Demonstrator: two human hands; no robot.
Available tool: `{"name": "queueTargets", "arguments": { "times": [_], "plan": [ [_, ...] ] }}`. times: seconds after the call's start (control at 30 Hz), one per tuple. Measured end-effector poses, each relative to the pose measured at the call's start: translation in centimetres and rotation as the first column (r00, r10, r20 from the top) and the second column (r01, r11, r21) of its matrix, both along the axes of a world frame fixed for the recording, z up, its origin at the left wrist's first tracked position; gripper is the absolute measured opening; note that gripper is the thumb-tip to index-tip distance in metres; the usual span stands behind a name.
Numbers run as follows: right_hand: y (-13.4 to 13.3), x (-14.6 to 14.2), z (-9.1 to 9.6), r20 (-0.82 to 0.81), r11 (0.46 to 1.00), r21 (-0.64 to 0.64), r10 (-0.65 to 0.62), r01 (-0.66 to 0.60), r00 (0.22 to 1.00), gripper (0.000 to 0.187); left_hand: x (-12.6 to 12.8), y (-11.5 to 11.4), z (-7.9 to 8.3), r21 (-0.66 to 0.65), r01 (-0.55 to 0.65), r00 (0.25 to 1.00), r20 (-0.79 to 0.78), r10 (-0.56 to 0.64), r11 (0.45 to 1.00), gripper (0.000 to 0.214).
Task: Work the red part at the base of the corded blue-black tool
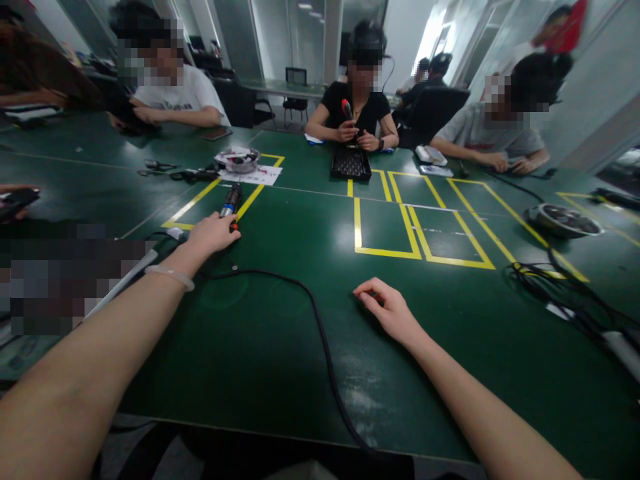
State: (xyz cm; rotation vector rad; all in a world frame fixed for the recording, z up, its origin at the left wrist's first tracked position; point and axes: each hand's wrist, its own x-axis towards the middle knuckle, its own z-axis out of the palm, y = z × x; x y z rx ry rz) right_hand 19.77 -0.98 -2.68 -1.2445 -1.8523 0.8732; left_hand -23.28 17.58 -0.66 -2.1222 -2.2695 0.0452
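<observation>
Dim light, soft glare on green tabletop (310, 233), stretched edges

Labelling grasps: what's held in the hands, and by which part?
Left hand: a black blue-banded tool, held at its near end, by the orange part. Right hand: nothing visible in it.

This is an office workroom, with glass partitions (280, 40) and black chairs (435, 110) on the far side, a green table (280, 333) marked with yellow tape (387, 253) and, blurred far left, probably a monitor (197, 44).

Unreadable lettering (176, 105) on white shirt (199, 90)
</observation>
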Motion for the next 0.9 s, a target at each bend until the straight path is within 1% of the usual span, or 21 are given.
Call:
{"name": "queueTargets", "arguments": {
  "times": [0.2, 0.33, 0.43, 0.67, 0.8, 0.9],
  "plan": [
    [0.0, -0.2, 0.1, 0.013, 1.000, -0.007, -0.004, 0.004, 1.000, 0.017, 1.7, -1.5, 0.4, 0.017, -0.007, 1.000, 0.019, 0.007, 1.000, 0.062],
    [0.0, -0.5, 0.2, 0.002, 1.000, -0.001, 0.001, -0.001, 1.000, 0.017, 3.7, -3.3, 0.5, 0.003, 0.024, 0.999, 0.026, -0.024, 1.000, 0.060],
    [0.0, -0.5, 0.4, -0.003, 1.000, 0.024, -0.008, 0.008, 1.000, 0.016, 6.1, -5.4, 0.7, 0.002, 0.089, 0.996, 0.009, -0.089, 0.996, 0.058],
    [-0.5, -0.6, 1.3, 0.036, 0.988, 0.151, -0.022, 0.016, 0.999, 0.016, 12.9, -11.3, 1.7, -0.005, 0.230, 0.973, 0.016, -0.230, 0.973, 0.053],
    [-1.0, -1.1, 1.7, 0.066, 0.981, 0.191, 0.012, -0.025, 0.998, 0.016, 16.2, -13.9, 1.8, 0.045, 0.341, 0.940, -0.016, -0.340, 0.939, 0.046],
    [-1.2, -1.4, 1.7, 0.091, 0.980, 0.191, 0.039, -0.056, 0.995, 0.017, 18.4, -15.5, 1.7, 0.083, 0.423, 0.906, -0.031, -0.422, 0.902, 0.041]
  ]
}}
